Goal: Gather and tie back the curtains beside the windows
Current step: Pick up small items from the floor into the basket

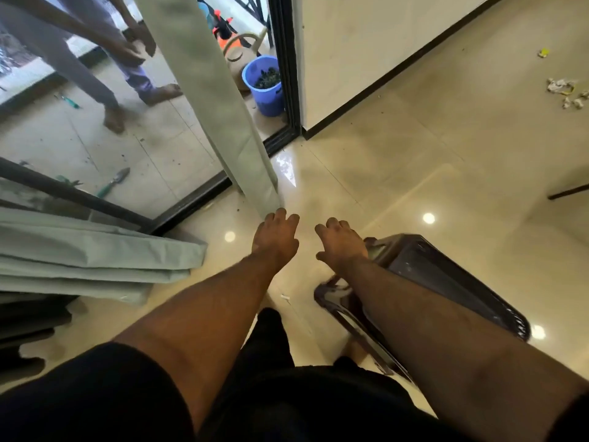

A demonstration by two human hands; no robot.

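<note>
While both arms reach forward, the pale green curtain (210, 100) hangs ungathered against the glass door (105, 132), its hem just beyond the left hand (276, 237); left and right hand (341, 242) each show a loose, empty grip, likely poised to gather it.

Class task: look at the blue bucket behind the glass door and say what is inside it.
The blue bucket holds a dark, clumpy heap, perhaps soil or plant scraps; it is too small to tell. Only the top of the heap shows, since the bucket's wall hides everything lower down.
</note>
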